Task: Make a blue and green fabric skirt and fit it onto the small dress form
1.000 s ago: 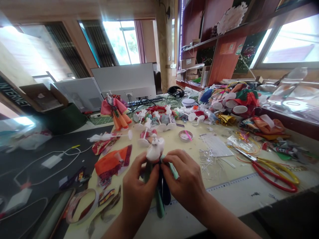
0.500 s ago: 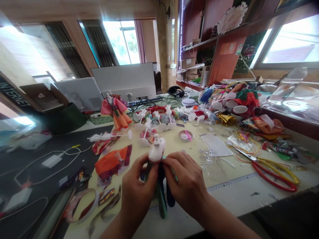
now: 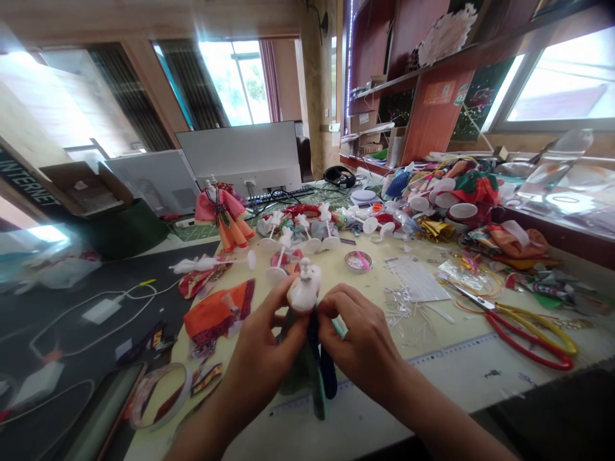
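Between my hands, over the near part of the table, is a small white doll mannequin (image 3: 305, 294) with its knobbed neck up. Green and dark blue cloth (image 3: 317, 384) hangs below it. My left hand (image 3: 269, 339) is closed around the mannequin's side, thumb in front. With the fingertips of my right hand (image 3: 358, 330) I pinch the cloth at the mannequin's right side; the exact spot is hidden. Behind them stand several white mannequins on round bases (image 3: 286, 246). A mannequin in a pink and orange dress (image 3: 225, 214) stands farther back.
Scissors with red and yellow handles (image 3: 519, 330) lie open at right, near a ruler (image 3: 446, 346). A small bowl (image 3: 358, 261) holds beads. Orange cloth (image 3: 218, 314), a roll of tape (image 3: 161, 397) and a phone (image 3: 103, 413) lie at left. Fabric scraps (image 3: 516, 246) crowd the back right.
Both hands and the mannequin have shifted slightly to the right. The green cloth now spreads wider below my left hand.
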Motion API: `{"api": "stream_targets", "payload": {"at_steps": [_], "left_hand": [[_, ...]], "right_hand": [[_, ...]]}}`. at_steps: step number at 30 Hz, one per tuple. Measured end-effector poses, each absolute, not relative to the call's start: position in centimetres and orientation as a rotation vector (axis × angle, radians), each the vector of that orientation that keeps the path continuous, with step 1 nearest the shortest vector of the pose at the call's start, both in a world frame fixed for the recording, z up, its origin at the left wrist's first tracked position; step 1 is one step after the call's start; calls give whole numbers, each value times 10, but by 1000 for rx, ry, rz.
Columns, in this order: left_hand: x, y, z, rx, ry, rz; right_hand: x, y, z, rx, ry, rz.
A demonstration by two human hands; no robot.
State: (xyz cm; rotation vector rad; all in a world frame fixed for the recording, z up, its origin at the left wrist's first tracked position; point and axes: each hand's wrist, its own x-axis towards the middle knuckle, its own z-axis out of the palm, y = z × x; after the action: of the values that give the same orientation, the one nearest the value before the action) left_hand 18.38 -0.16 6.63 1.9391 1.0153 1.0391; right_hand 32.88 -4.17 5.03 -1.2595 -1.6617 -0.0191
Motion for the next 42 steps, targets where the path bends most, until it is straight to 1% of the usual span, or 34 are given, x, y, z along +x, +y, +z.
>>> {"api": "stream_targets", "payload": {"at_steps": [10,19,31,39,42], "left_hand": [[189,-8,66,1918,1087,1090],[187,-5,70,1923,1078,1072],[184,3,83,1864,1099,991],[182,0,79,1887,1244,1032],[179,4,79,1846,1316,1078]], "right_hand": [[323,-43,41,-1166,-1593,-84],[338,-56,55,-1217,-1917,-152],[336,-61,41,-1287,-2217,-396],[322,-68,12,-1232,-2215,-278],[322,-78,-2,-1190,-2265,-172]]}}
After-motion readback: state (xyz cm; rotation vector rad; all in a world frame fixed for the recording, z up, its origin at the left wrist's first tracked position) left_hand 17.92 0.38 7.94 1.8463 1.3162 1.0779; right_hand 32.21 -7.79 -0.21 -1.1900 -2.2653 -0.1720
